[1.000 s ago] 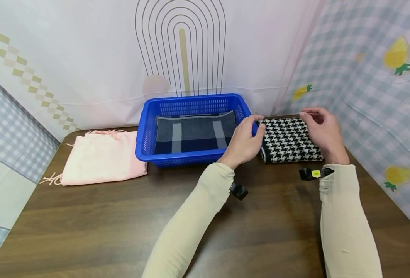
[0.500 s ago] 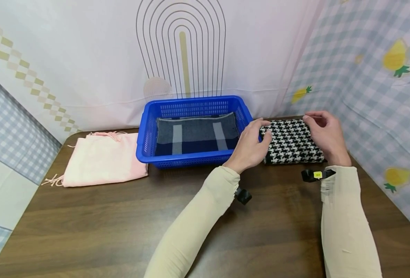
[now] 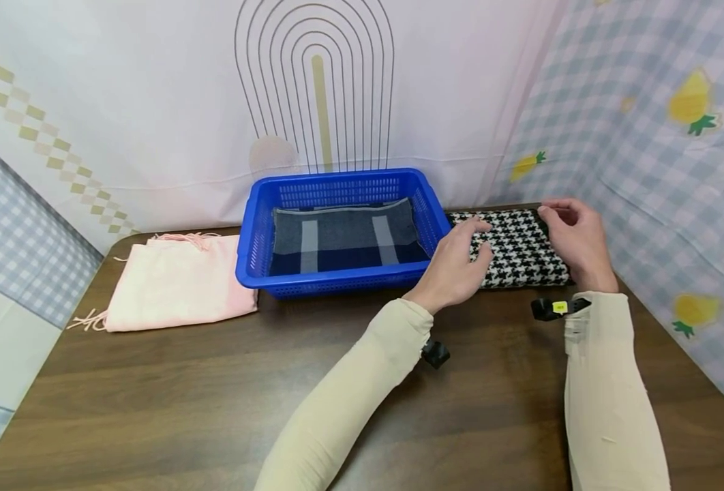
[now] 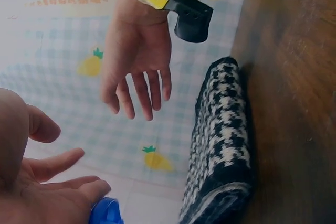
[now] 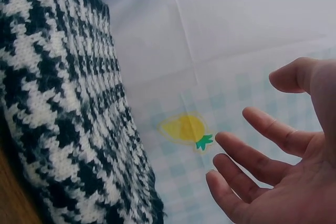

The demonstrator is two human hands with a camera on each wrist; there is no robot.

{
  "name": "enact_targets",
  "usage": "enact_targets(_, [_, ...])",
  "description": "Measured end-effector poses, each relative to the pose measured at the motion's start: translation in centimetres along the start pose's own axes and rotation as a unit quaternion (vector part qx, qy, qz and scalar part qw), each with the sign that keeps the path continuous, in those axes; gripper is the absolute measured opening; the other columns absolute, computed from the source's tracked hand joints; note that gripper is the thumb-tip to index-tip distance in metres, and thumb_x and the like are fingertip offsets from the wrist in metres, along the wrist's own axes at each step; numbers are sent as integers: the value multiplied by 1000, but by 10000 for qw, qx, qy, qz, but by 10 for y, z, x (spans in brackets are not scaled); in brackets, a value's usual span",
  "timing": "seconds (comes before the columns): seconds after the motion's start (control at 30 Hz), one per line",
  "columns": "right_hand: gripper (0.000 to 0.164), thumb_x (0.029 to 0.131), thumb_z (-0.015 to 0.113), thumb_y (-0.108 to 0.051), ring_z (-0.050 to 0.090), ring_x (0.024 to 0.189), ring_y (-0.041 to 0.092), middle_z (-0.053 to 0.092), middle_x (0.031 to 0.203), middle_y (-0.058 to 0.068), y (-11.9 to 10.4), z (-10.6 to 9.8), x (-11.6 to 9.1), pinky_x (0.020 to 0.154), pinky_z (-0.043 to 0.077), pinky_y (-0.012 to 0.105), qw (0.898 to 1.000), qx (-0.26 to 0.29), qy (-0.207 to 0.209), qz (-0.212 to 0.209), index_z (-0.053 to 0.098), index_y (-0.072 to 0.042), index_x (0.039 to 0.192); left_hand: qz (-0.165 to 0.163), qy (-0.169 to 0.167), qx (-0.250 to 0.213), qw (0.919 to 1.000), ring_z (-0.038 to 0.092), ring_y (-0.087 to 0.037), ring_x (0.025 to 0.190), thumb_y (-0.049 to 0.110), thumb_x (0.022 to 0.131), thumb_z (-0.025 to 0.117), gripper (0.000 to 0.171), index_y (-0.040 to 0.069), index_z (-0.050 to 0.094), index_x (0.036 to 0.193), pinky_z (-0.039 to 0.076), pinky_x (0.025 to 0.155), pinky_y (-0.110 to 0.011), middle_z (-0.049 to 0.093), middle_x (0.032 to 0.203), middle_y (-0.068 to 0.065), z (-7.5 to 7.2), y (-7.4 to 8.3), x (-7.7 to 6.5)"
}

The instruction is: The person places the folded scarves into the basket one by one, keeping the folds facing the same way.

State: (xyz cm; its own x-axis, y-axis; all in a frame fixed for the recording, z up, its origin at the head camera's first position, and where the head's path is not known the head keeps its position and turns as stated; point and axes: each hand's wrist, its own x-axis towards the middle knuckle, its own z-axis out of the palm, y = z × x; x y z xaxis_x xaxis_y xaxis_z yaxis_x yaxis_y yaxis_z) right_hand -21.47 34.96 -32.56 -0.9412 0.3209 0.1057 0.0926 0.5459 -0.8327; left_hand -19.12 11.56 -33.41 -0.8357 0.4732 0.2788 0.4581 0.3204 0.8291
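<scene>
A folded black-and-white houndstooth knit cloth (image 3: 518, 249) lies flat on the table at the right. My left hand (image 3: 454, 267) hovers over its left end, fingers spread and holding nothing. At the cloth's right side is my right hand (image 3: 579, 242), fingers gently bent with nothing in them. From the right wrist, a gap shows between the cloth (image 5: 68, 103) and the right hand (image 5: 278, 166). In the left wrist view, the left hand (image 4: 50, 187) is likewise apart from the cloth (image 4: 223, 124).
Left of the cloth stands a blue plastic basket (image 3: 337, 278) with a folded dark grey and navy cloth (image 3: 346, 235) inside. A folded pink cloth (image 3: 181, 283) with fringes lies further left on the wooden table (image 3: 184, 402). Patterned curtains (image 3: 172, 88) hang behind and beside the table.
My left hand has moved right, from the basket's right edge to over the houndstooth cloth's left end. The right hand has hardly moved. The cloths and basket stay put.
</scene>
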Motion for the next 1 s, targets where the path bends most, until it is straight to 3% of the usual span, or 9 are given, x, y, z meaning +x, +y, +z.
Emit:
enact_targets(0.23, [42, 100, 52, -54, 52, 97, 2, 52, 108, -23, 7, -3, 2, 83, 42, 28, 9999, -29, 92, 42, 62, -22, 126, 356, -6, 21, 9994, 31, -12, 154, 20, 109, 40, 39, 16, 53, 145, 33, 123, -30, 36, 165, 2, 12, 0, 0])
enact_targets(0.43, [56, 100, 49, -58, 53, 100, 10, 53, 113, -17, 11, -1, 5, 83, 43, 30, 9996, -237, 17, 128, 61, -15, 134, 490, -269, 125, 9984, 31, -13, 154, 21, 109, 39, 39, 15, 53, 145, 31, 123, -29, 34, 166, 1, 19, -1, -1])
enact_targets(0.57, [63, 100, 47, -59, 52, 103, 12, 55, 123, -4, 14, -2, 6, 85, 43, 32, 9989, -385, -139, 228, 56, -11, 142, 350, -624, 190, 9973, 27, -12, 155, 25, 110, 39, 40, 15, 49, 147, 28, 125, -29, 29, 168, 1, 23, -4, -2])
enact_targets(0.73, [72, 100, 43, -61, 50, 122, 26, 51, 143, 15, 19, -4, 6, 90, 43, 37, 9979, -408, -365, 348, 49, -9, 150, 107, -1072, 366, 9935, 15, -13, 159, 29, 110, 39, 43, 15, 45, 150, 24, 127, -35, 18, 171, 0, 29, -8, -4])
enact_targets(1.0, [79, 101, 39, -62, 38, 141, 46, 37, 158, 28, 26, -8, 7, 108, 37, 59, 9954, -379, -725, 495, 37, -6, 157, -281, -1157, 477, 9917, 6, -23, 161, 32, 110, 40, 46, 14, 42, 152, 22, 128, -42, 9, 173, -8, 37, -17, -6])
